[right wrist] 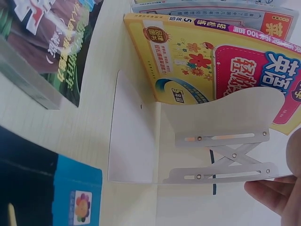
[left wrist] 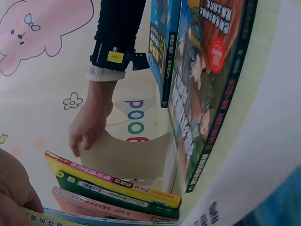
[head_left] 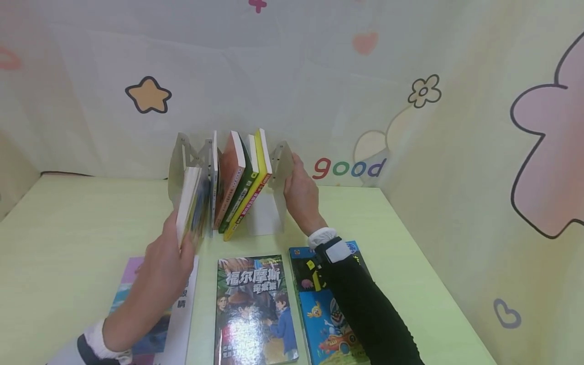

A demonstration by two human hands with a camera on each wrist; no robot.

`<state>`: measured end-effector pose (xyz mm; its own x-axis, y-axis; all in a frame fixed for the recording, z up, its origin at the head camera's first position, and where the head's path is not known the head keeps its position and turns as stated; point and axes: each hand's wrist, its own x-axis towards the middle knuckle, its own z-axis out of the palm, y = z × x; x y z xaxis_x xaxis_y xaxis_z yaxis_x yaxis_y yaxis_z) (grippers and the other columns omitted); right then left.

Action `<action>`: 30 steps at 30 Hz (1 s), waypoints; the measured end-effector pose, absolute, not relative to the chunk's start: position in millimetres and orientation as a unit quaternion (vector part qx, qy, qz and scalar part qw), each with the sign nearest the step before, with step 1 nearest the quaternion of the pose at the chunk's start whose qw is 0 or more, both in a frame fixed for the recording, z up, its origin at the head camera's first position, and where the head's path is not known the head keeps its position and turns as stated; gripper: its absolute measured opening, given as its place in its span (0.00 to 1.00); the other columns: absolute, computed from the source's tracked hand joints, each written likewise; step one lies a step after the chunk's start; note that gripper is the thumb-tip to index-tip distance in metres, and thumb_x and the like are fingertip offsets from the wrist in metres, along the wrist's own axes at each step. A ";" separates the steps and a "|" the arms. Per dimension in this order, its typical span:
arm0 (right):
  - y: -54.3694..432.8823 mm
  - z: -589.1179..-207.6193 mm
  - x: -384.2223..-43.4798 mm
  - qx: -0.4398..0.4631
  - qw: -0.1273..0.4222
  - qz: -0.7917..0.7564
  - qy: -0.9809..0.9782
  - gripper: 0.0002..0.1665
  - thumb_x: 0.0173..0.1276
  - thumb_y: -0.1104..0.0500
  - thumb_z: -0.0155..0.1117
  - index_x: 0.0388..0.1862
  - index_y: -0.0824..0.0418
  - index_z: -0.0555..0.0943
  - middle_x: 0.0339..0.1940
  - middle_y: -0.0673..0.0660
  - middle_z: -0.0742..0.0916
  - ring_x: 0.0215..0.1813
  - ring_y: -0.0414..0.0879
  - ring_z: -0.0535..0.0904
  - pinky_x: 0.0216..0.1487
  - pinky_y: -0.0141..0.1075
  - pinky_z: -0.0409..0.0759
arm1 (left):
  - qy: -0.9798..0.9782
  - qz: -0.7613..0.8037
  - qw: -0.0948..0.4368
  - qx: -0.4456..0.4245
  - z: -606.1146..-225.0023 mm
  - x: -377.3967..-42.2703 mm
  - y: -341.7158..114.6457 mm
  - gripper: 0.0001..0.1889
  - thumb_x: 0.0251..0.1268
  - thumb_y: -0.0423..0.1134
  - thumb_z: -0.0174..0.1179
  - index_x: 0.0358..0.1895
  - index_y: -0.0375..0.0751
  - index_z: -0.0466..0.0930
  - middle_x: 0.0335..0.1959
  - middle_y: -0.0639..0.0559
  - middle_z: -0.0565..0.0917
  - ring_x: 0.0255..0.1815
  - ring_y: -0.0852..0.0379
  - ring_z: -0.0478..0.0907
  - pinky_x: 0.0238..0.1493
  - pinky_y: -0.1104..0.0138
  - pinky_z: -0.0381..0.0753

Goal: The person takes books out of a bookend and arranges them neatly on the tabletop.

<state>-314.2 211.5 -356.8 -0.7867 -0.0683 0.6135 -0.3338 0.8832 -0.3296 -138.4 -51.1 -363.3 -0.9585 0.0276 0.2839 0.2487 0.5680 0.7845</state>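
Note:
A white metal expandable bookend (head_left: 284, 170) stands at the back of the table. My right hand (head_left: 303, 195) pinches the edge of its right end plate; the right wrist view shows the crossed metal links (right wrist: 234, 155). My left hand (head_left: 166, 263) grips a book (head_left: 188, 195) with white page edges at the bookend's left end plate (head_left: 175, 175). Between the plates lean a salmon book (head_left: 230, 185), a green book (head_left: 241, 195) and a yellow book (head_left: 251, 197), tilted to the right. The lower part of the held book is hidden by my fingers.
In front lie a comic-style book (head_left: 255, 309), a blue and black stack (head_left: 326, 319) under my right forearm, and a white, pink and blue book (head_left: 180, 324) under my left arm. A patterned curtain (head_left: 292, 91) hangs behind the table.

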 end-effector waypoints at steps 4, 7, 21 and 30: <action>211.7 -357.2 -314.3 0.109 0.311 0.213 -0.920 0.29 0.79 0.65 0.57 0.76 0.64 0.65 0.31 0.58 0.81 0.20 0.45 0.72 0.24 0.34 0.78 | -0.871 -0.471 0.120 -0.064 -369.0 -132.6 -56.3 0.33 0.82 0.35 0.45 0.82 0.33 0.43 0.68 0.23 0.71 0.40 0.35 0.85 0.23 0.56 0.87; 211.7 -357.3 -314.0 0.109 0.312 0.213 -0.919 0.30 0.79 0.65 0.58 0.76 0.64 0.65 0.31 0.58 0.81 0.20 0.46 0.72 0.24 0.34 0.78 | -0.868 -0.480 0.116 -0.050 -372.5 -128.7 -60.7 0.33 0.82 0.35 0.44 0.83 0.34 0.43 0.67 0.22 0.71 0.36 0.37 0.86 0.21 0.59 0.85; 212.1 -357.0 -313.4 0.109 0.312 0.215 -0.919 0.30 0.79 0.65 0.57 0.77 0.64 0.65 0.33 0.58 0.81 0.21 0.46 0.73 0.24 0.33 0.78 | -0.850 -0.509 0.132 -0.002 -393.5 -115.6 -72.1 0.29 0.85 0.38 0.39 0.83 0.38 0.47 0.71 0.26 0.70 0.45 0.36 0.81 0.40 0.51 0.80; 210.8 -356.9 -313.1 0.107 0.306 0.217 -0.921 0.30 0.80 0.65 0.56 0.77 0.64 0.65 0.33 0.58 0.81 0.20 0.45 0.73 0.25 0.32 0.78 | -0.832 -0.534 0.152 0.021 -396.5 -110.6 -79.5 0.26 0.86 0.40 0.40 0.81 0.42 0.54 0.72 0.30 0.71 0.60 0.32 0.77 0.52 0.37 0.78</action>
